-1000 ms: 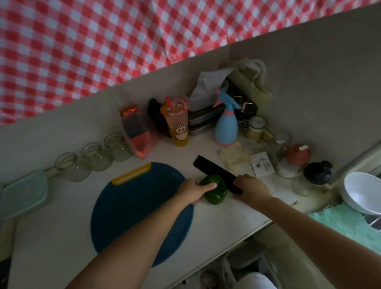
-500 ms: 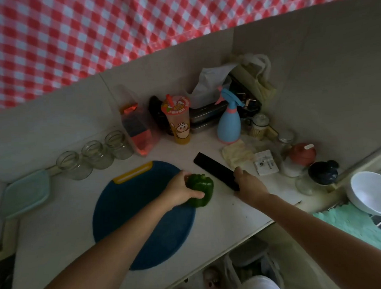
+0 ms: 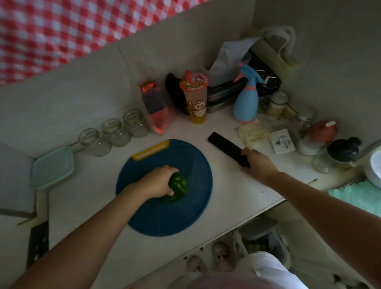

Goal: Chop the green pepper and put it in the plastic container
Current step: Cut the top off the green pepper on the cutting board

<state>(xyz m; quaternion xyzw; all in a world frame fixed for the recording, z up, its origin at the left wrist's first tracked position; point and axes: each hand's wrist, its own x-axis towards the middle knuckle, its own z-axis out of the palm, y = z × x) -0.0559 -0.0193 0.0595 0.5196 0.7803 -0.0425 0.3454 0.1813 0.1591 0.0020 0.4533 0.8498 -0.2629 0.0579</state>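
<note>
Green pepper point(image 3: 180, 188) — shifted since half a second ago from the right edge of the blue cutting board point(image 3: 177, 218) to its middle, left grip point(image 3: 156, 182) wrapped over it. Long axis runs roughly front-to-back across the desk point(image 3: 230, 199); stem end cannot be told. Right grip point(image 3: 259, 163) — still closed round the black knife point(image 3: 225, 148), which lies flat on the desk.

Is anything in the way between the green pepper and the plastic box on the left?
Nothing visible is. The left hand grips the green pepper on the blue cutting board, and only board and counter lie between it and the plastic container. The glass jars stand further back.
</note>
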